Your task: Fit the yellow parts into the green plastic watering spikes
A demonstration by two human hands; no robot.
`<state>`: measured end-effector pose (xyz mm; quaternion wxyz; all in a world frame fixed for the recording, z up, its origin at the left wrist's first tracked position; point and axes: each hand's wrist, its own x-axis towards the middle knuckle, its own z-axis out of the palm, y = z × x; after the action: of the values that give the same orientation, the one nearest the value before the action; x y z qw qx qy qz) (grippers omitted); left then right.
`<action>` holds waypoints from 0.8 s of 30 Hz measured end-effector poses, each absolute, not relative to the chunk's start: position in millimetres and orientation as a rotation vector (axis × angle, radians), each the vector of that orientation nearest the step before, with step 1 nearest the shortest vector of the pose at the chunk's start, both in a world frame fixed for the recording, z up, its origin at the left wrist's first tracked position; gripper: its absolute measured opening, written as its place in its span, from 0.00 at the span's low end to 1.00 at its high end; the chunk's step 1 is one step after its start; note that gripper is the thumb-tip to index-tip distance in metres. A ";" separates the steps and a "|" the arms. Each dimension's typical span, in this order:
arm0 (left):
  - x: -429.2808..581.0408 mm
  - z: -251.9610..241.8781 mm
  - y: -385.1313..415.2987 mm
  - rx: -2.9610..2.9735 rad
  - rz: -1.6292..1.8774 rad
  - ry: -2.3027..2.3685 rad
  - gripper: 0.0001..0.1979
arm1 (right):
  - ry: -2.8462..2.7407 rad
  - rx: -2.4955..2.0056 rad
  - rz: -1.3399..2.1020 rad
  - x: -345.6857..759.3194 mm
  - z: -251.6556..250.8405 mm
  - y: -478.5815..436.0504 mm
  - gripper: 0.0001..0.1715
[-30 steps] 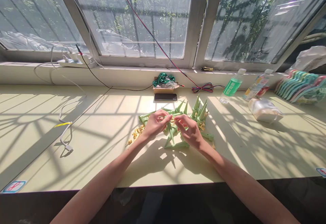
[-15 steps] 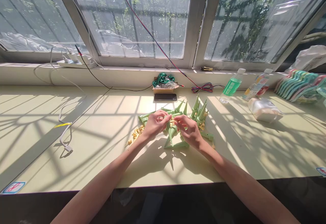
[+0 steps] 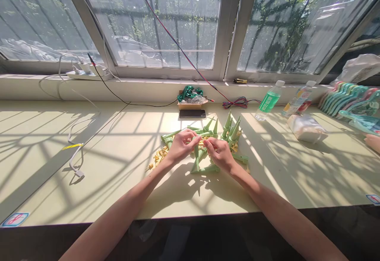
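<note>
Between the thumb and fingers of my left hand point(image 3: 183, 144) is a green plastic spike point(image 3: 196, 159), its pointed end hanging down. Just to the right, my right hand point(image 3: 219, 150) is closed in a pinch close to the spike's upper end; whatever sits in its fingertips is too small to make out. Around both hands lies a pile of similar pieces: several green cones point(image 3: 234, 130) stand at the right, and a green tube point(image 3: 240, 158) lies below them. Small yellow plugs point(image 3: 158, 157) are scattered at the left of the pile.
Behind the pile lie a phone point(image 3: 192, 113) and a small box point(image 3: 191, 105) with green material. To the right stand a green-labelled bottle point(image 3: 268, 101), a second bottle point(image 3: 298, 99), a wrapped packet point(image 3: 307, 128) and hangers point(image 3: 341, 99). Another person's hand point(image 3: 373, 142) shows at the right edge. A white cable point(image 3: 77, 170) lies left.
My right fingertips have drawn together into a tighter pinch beside the spike. At the right edge, another person's hand has come into view, and teal hangers now lie farther forward there.
</note>
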<state>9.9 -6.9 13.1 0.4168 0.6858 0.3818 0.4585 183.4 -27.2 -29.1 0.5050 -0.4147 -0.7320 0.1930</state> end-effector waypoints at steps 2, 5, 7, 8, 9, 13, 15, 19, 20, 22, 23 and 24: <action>9.5 11.6 -5.7 1.712 1.158 0.964 0.18 | -1.758 -0.995 0.483 183.1 -27.3 -28.0 0.21; 9.0 9.8 -4.4 1.697 1.174 0.971 0.16 | -1.734 -0.966 0.499 182.2 -22.2 -31.0 0.16; 8.8 9.6 -4.3 1.681 1.178 0.974 0.16 | -1.724 -0.949 0.489 181.6 -18.7 -33.4 0.13; 8.9 9.9 -4.5 1.665 1.176 0.974 0.15 | -1.726 -0.944 0.478 181.2 -17.4 -34.5 0.12; 8.9 10.3 -4.9 1.645 1.174 0.972 0.15 | -1.731 -0.939 0.463 180.9 -16.5 -35.3 0.11; 9.5 12.6 -6.7 1.577 1.172 0.966 0.16 | -1.755 -0.926 0.413 180.1 -16.6 -36.1 0.08; 9.6 13.3 -7.2 1.582 1.170 0.964 0.17 | -1.759 -0.922 0.403 180.0 -17.9 -35.3 0.07; 9.2 12.6 -6.7 1.606 1.161 0.950 0.18 | -1.762 -0.920 0.401 180.4 -20.1 -33.6 0.07; 9.0 12.2 -6.4 1.610 1.157 0.947 0.18 | -1.763 -0.919 0.401 180.5 -20.4 -33.3 0.07; 8.4 11.3 -5.5 1.624 1.151 0.946 0.18 | -1.767 -0.919 0.404 180.9 -20.8 -32.8 0.07; 8.2 10.9 -5.1 1.631 1.147 0.944 0.18 | -1.769 -0.921 0.409 181.1 -20.9 -32.7 0.07; 7.9 10.7 -4.9 1.635 1.143 0.944 0.18 | -1.772 -0.923 0.415 181.2 -20.9 -32.6 0.08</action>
<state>7.9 -4.9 10.7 0.4505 0.6614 0.3817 0.4625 181.2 -32.6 -20.9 0.5233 -0.3854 -0.7400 0.1733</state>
